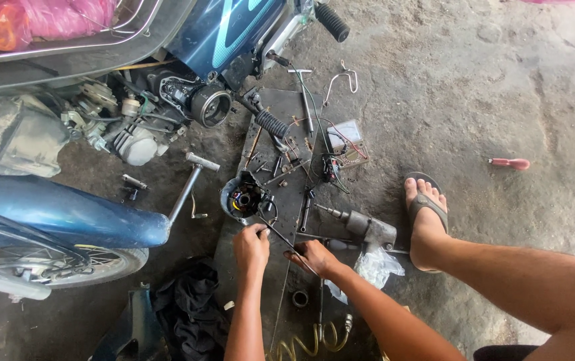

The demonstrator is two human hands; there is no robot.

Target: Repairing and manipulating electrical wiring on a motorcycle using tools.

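Head view, looking down at our workshop floor, so going left to right. Far left we've got the blue motorbike (pixel 67 214) lying on its side, with its front wheel (pixel 67 264) low in the frame and the exposed engine (pixel 137 127) up top. A kick-start lever (pixel 190 184) sticks out from the bike toward the middle, and a black rag (pixel 190 314) is bunched up on the floor near the bottom.

Next comes the dark metal plate (pixel 287 134) flat on the floor, littered with small bolts and tools. At its near left corner sits the round stator housing (pixel 242 199), copper coils visible inside.

Our left hand (pixel 252 246) is just below that housing, fingers curled tight and pinching the end of a thin black rod (pixel 284 244). The rod runs diagonally down to our right hand (pixel 314 257), whose fingers are also closed around it, so both hands grip the same piece, just in front of the housing.

Right of the hands lies a grey air tool (pixel 364 227) with a crumpled plastic bag (pixel 376 266) beside it, and a coiled yellow hose (pixel 314 341) below. A multimeter (pixel 346 142) sits further up. Then our sandalled foot (pixel 424 217), and off by itself a red-handled screwdriver (pixel 511 163).
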